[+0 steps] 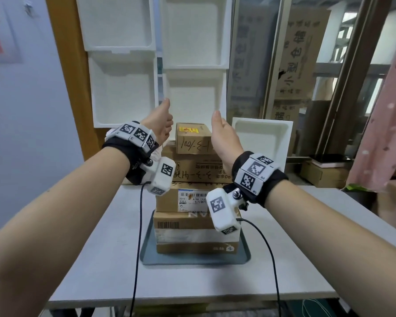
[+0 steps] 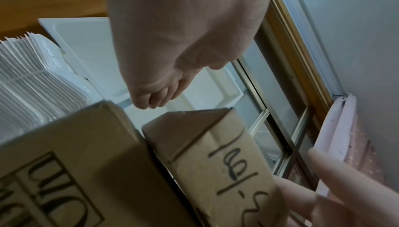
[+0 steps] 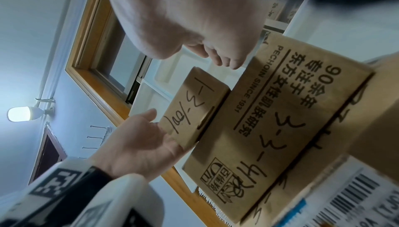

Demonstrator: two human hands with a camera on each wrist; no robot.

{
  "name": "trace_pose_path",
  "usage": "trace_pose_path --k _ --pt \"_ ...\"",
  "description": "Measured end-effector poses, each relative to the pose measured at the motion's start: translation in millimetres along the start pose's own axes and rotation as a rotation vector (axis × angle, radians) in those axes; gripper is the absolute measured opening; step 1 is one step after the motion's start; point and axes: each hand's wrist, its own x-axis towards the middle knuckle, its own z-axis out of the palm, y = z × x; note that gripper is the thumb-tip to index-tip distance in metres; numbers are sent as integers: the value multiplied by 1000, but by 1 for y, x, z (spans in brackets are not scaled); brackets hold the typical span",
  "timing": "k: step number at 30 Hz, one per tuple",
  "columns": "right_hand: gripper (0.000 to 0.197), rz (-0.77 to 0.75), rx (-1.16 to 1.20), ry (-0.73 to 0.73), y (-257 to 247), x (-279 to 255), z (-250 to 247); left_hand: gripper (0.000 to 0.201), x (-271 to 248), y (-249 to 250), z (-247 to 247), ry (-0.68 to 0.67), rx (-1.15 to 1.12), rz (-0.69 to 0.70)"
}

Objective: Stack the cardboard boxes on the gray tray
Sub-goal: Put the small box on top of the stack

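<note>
Four cardboard boxes stand stacked on the gray tray [image 1: 146, 256]. The small top box [image 1: 193, 139] [image 2: 215, 154] [image 3: 194, 107] carries handwriting and a yellow label. It sits on a wider printed box [image 1: 197, 169] [image 3: 280, 119], which rests on a labelled box [image 1: 169, 201] and a bottom box [image 1: 192, 234]. My left hand [image 1: 164, 124] [image 3: 140, 142] is raised close beside the top box's left side, fingers straight, thumb up. My right hand [image 1: 222, 131] [image 2: 334, 188] stands open at its right side. Neither hand grips anything. Whether they touch the box I cannot tell.
The tray lies on a gray table [image 1: 89, 259]. White foam trays [image 1: 121, 65] lean stacked against the back wall, another white tray [image 1: 261, 138] at the right. Large cartons [image 1: 300, 53] stand behind glass. A pink curtain [image 1: 384, 122] hangs at the right. Black cables [image 1: 137, 248] trail from my wrists.
</note>
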Motion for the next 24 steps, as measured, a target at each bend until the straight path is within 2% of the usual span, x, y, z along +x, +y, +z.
trace_pose_path --k 2,4,5,11,17,24 --pt "70 -14 -3 -18 3 5 1 56 7 -2 3 -15 1 -12" --pt "70 -36 -13 -22 4 9 2 78 11 -3 5 -14 9 -24" --pt "71 -39 -15 -22 5 11 3 82 13 -3 6 -7 3 -22" --pt "70 -23 -1 -10 11 19 9 82 15 -3 16 -12 -68 -40" --pt "60 -98 -52 46 19 24 18 81 3 0 18 -83 -80 -76" --pt "61 -111 -77 139 15 27 21 83 0 0 13 -55 -97 -59"
